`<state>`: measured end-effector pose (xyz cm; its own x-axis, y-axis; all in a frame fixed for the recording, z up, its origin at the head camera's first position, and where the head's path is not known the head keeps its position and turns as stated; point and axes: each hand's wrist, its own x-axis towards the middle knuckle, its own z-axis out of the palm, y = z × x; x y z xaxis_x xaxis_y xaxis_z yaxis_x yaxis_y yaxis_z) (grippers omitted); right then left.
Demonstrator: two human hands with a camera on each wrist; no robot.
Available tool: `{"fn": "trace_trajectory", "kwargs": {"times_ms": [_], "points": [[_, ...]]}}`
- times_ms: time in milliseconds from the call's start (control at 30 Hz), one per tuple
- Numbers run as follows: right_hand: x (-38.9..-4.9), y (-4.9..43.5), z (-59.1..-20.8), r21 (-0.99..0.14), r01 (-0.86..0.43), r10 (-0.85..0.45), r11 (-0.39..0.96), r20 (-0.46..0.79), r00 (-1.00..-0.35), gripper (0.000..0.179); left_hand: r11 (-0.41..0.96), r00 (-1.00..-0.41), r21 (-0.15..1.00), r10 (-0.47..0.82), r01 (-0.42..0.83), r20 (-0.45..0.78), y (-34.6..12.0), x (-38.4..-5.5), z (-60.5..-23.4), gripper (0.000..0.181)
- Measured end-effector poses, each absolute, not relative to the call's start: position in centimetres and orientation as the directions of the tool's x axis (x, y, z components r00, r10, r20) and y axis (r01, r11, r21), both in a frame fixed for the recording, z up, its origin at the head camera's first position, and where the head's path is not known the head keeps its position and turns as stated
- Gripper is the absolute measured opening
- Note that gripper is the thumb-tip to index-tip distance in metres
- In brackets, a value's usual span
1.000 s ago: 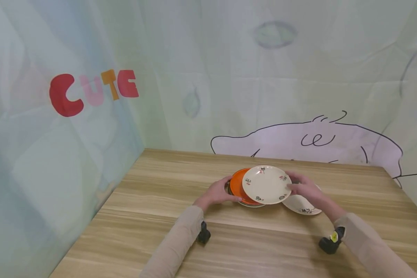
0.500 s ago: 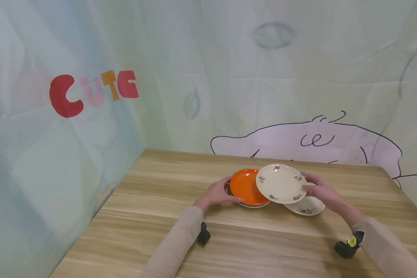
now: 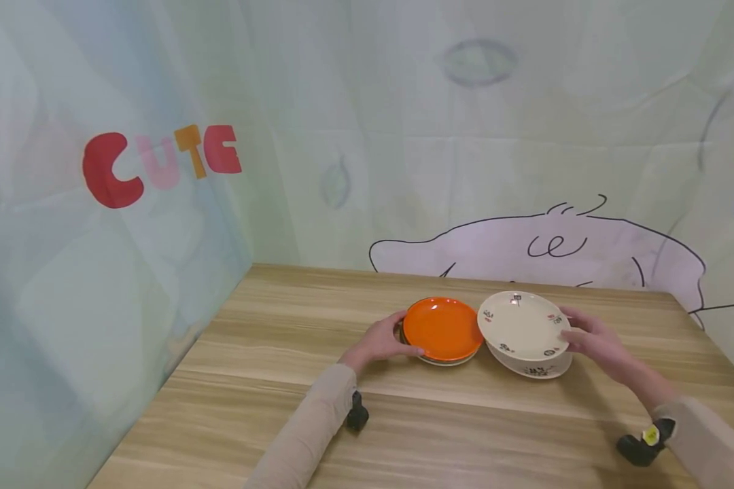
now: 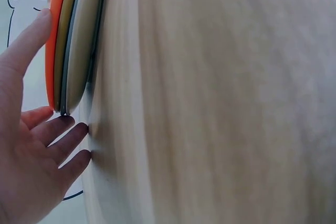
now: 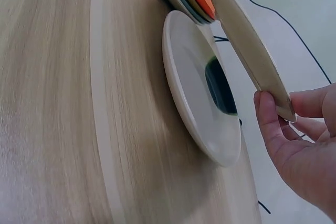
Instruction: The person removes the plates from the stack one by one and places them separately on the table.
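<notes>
My right hand [image 3: 596,339] pinches the right rim of a cream plate [image 3: 522,326] with small printed motifs, thumb on top and fingers beneath. In the right wrist view this plate is raised above another white plate [image 5: 184,82] with a dark green patch, which lies on the table. An orange plate [image 3: 443,329] tops a stack to the left; tan, grey-green and cream plates [image 4: 79,45] show under it. At the stack's left side is my left hand [image 3: 382,339], thumb and index fingertip touching the orange rim, the other fingers spread and fairly straight.
The wood-grain table [image 3: 342,435] extends in front of and around the plates. Behind it hangs a pale cloth backdrop [image 3: 355,102] with a line-drawn animal and the coloured letters CUTE [image 3: 113,170] on the left side.
My right hand has carried the cream plate rightward from over the orange plate to over the white plate, uncovering the orange one. My left hand has stayed at the stack.
</notes>
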<state>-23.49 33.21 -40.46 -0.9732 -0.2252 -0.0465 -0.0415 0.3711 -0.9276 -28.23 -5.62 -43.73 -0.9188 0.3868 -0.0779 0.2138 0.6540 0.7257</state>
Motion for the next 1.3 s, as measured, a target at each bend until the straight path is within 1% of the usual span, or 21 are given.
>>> {"fn": "trace_trajectory", "kwargs": {"times_ms": [333, 567, 800, 967, 1100, 1200, 1300], "points": [[-22.6, 35.4, -40.7, -0.920, -0.060, -0.194, 0.387, -0.017, -0.981, 0.060, 0.642, -0.918, 0.737, 0.390, 0.209, -0.079, -5.5, -28.2, -43.6, 0.093], [-22.1, 36.9, -41.4, -0.919, -0.033, -0.165, 0.393, -0.035, -0.986, 0.060, 0.664, -0.919, 0.718, 0.384, 0.207, -0.090, -5.5, -28.3, -43.9, 0.095], [-21.5, 38.8, -41.8, -0.904, 0.020, -0.104, 0.426, -0.071, -0.992, 0.062, 0.659, -0.919, 0.724, 0.384, 0.205, -0.090, -5.4, -28.3, -43.8, 0.095], [-20.9, 40.2, -42.2, -0.913, 0.048, -0.073, 0.405, -0.085, -0.994, 0.064, 0.652, -0.919, 0.731, 0.384, 0.200, -0.090, -5.5, -28.1, -43.8, 0.094], [-20.4, 41.3, -42.6, -0.910, 0.039, -0.047, 0.413, -0.064, -0.997, 0.063, 0.650, -0.921, 0.734, 0.380, 0.196, -0.089, -5.6, -28.0, -43.6, 0.094], [-19.9, 42.1, -42.9, -0.918, 0.028, -0.035, 0.395, -0.046, -0.998, 0.064, 0.649, -0.922, 0.736, 0.376, 0.193, -0.090, -5.6, -27.9, -43.5, 0.094], [-19.4, 42.7, -43.2, -0.932, 0.047, -0.013, 0.360, -0.055, -0.998, 0.067, 0.644, -0.923, 0.741, 0.375, 0.190, -0.089, -5.7, -27.9, -43.6, 0.093]]}}
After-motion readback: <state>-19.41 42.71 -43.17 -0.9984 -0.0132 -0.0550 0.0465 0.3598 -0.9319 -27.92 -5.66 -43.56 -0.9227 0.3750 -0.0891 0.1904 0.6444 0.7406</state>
